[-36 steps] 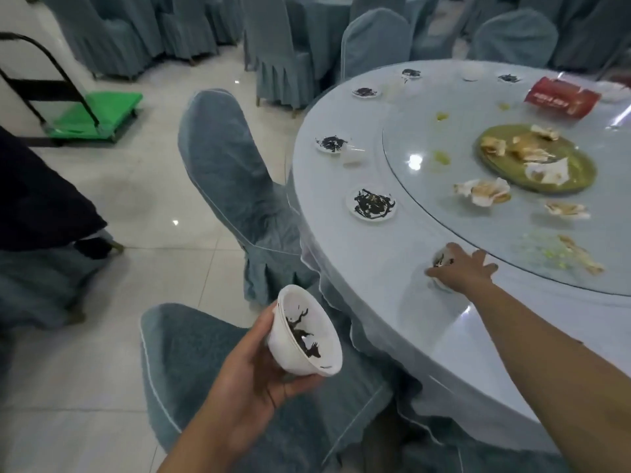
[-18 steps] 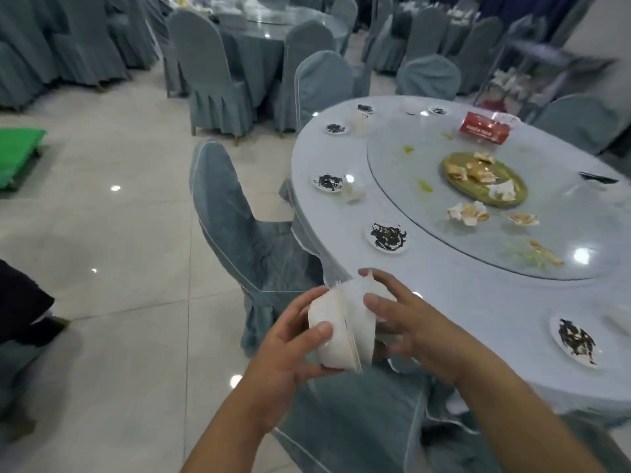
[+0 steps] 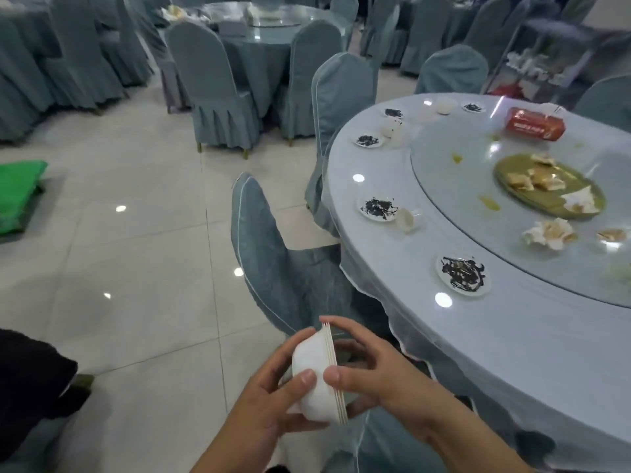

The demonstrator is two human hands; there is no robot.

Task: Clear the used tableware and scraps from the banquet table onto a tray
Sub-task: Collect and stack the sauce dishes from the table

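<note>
As they lie sideways, stacked bowls [image 3: 309, 353] hide insides.

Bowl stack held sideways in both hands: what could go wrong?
1. The bowl stack lies on its side off the table, above chair and tiled floor; a slip from left hand or right hand likely drops it.
2. No tray in view, while scrap plates wait: stack may grow unwieldy.

Chair back [image 3: 269, 247] beside bare table edge [image 3: 454, 339]

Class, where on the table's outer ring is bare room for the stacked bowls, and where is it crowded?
Bare: the ring between the near plate and the table edge. Crowded: the turntable, with platter and scraps.
</note>
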